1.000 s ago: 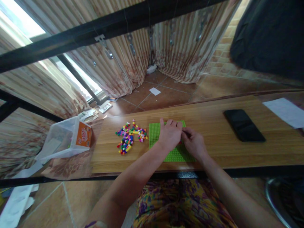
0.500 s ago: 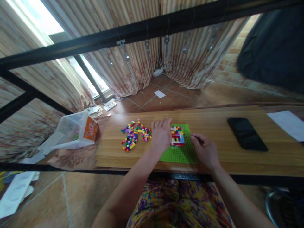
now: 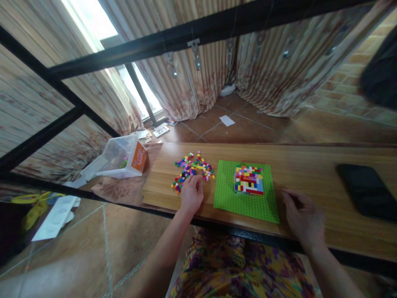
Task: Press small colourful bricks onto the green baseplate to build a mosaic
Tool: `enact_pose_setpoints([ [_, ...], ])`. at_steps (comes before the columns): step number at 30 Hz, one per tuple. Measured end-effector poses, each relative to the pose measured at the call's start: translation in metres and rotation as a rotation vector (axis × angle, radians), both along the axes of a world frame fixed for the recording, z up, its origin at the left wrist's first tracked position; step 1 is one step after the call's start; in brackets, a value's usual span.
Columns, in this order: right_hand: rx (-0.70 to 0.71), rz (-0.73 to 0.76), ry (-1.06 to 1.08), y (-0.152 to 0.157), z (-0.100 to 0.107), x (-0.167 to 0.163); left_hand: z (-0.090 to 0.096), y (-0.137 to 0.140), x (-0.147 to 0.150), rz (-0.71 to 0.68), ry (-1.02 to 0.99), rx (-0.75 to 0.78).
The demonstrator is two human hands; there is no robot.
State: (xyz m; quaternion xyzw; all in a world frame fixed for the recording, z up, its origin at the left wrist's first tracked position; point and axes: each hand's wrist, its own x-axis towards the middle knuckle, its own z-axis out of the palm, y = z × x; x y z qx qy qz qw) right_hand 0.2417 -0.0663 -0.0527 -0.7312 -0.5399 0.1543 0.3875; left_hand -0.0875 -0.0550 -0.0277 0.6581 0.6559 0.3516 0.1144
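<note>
A green studded baseplate (image 3: 228, 203) lies on the table, carrying a block of small multicoloured building bricks (image 3: 249, 180) packed close together. To its left is a loose heap of tiny bricks (image 3: 189, 167). My left hand (image 3: 192, 193) is at the near edge of this heap, fingers curled down and drawn together. Whatever those fingertips hold, if anything, is hidden. Just off the baseplate's right edge, my right hand (image 3: 304, 215) rests near the table surface, thumb and forefinger pressed together. Anything between them is too small to make out.
A black phone (image 3: 367, 190) lies on the wooden table (image 3: 310, 161) at the right. Beyond the left end, a clear plastic tub (image 3: 119, 159) with an orange label lies on its side. A black metal bar (image 3: 217, 31) crosses above, before curtains.
My left hand has left the brick block and moved to the loose heap, uncovering the block. My right hand is slightly farther from the baseplate. The view has shifted.
</note>
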Motion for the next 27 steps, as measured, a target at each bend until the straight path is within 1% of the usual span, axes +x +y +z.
enact_pose_setpoints([
  [4, 0.051, 0.004, -0.053, 0.000, -0.005, 0.001, -0.001, 0.010, 0.012, -0.067, 0.037, 0.043],
  [8, 0.096, 0.057, -0.104, -0.001, -0.006, -0.001, 0.000, 0.023, 0.024, -0.135, 0.198, 0.049],
  [12, 0.091, 0.074, -0.134, 0.000, -0.006, -0.003, 0.002, 0.036, 0.031, -0.131, 0.344, -0.001],
  [15, 0.088, 0.077, -0.095, 0.001, -0.005, -0.004, 0.005, 0.038, 0.031, -0.115, 0.339, 0.005],
  [18, 0.093, 0.058, -0.013, 0.001, -0.001, -0.005, 0.014, 0.028, 0.033, -0.142, 0.187, 0.056],
  [20, 0.095, 0.036, 0.076, -0.003, 0.006, -0.012, 0.023, 0.016, 0.038, -0.185, 0.002, 0.068],
  [22, 0.078, 0.047, 0.202, -0.011, 0.016, -0.025, 0.034, 0.001, 0.048, -0.270, -0.179, 0.042],
  [24, 0.036, 0.108, 0.364, -0.020, 0.030, -0.044, 0.043, -0.012, 0.061, -0.365, -0.314, 0.012],
  [27, -0.053, 0.242, 0.635, -0.032, 0.052, -0.071, 0.051, -0.024, 0.083, -0.451, -0.470, -0.035],
])
